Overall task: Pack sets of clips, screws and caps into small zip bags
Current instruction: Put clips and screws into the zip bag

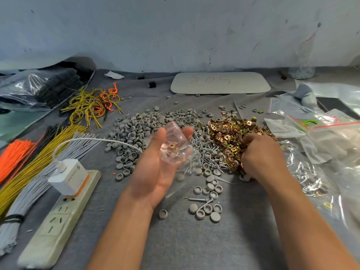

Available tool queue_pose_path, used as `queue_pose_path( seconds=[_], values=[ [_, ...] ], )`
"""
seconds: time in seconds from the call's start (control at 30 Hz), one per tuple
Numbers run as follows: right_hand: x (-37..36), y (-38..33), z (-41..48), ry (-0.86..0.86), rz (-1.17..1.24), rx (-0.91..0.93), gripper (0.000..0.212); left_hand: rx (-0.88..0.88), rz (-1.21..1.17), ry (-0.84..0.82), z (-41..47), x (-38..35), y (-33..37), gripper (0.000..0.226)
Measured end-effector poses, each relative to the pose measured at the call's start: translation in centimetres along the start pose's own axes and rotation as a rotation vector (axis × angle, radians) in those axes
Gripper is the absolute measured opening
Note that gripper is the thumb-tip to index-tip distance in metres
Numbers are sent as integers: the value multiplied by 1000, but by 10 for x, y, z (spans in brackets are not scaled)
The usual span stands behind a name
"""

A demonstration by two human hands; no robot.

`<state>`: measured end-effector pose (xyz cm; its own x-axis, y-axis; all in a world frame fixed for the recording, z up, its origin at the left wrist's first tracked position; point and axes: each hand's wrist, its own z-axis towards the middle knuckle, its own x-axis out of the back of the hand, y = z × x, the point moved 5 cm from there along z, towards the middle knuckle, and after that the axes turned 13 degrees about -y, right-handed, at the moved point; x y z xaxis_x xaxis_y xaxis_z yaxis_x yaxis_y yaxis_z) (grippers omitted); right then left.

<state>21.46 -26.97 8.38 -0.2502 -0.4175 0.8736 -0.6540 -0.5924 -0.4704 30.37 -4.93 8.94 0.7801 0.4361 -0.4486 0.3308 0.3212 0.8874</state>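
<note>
Well, the left hand is up at the middle of the frame, palm turned upward. Its grip is closed lightly round a small clear zip bag, thumb on one side and fingers on the other. A few brass-coloured pieces show through the plastic at the bottom of the bag.

The right hand is down at right of centre, knuckles up, fingers curled into the near edge of the heap of brass clips. Its fingertips are buried under the hand, so I cannot tell whether that grip has closed on anything.

Between the two hands lies a spread of silver screws, touching the clips on one side. The big heap of grey caps sits above and left of the bag. A smaller scatter of loose caps, with a couple of screws among them, lies lower down at centre on the grey cloth-covered surface.

At lower left a pale power strip lies at a slant with a white charger plugged in, and its cable arcs across toward the caps. Beside it run bundles of yellow wires, orange wires and grey wires. At upper centre lies a flat grey board with red marks on it. Crumpled plastic bags are heaped along the right edge.
</note>
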Motion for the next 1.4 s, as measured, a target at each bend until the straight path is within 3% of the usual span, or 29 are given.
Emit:
queue_pose_path(
  seconds=[0.2,0.37,0.43,0.5,0.6,0.67,0.83,1.07,1.4],
  values=[
    [2,5,-1,78,50,18,23,-10,-16,20,1,1,0,41],
    [6,14,-1,174,335,42,25,-14,34,40,0,-1,1,40],
    [8,16,-1,191,557,40,27,-10,65,55,0,-2,1,40],
    [4,17,0,113,925,45,21,10,106,76,0,-3,0,39],
    [-11,6,-3,-239,1695,-17,13,5,203,104,1,-6,1,43],
    [-16,-3,-9,-441,1911,-50,18,11,234,128,2,-6,-1,55],
    [-20,-11,-19,-579,2046,-147,21,41,229,131,3,-10,-5,56],
    [-18,-12,-22,-628,2120,-75,32,-1,191,138,5,-9,-5,53],
    [-8,14,-4,-268,2071,-101,40,7,209,121,4,-8,-7,39]
  ],
)
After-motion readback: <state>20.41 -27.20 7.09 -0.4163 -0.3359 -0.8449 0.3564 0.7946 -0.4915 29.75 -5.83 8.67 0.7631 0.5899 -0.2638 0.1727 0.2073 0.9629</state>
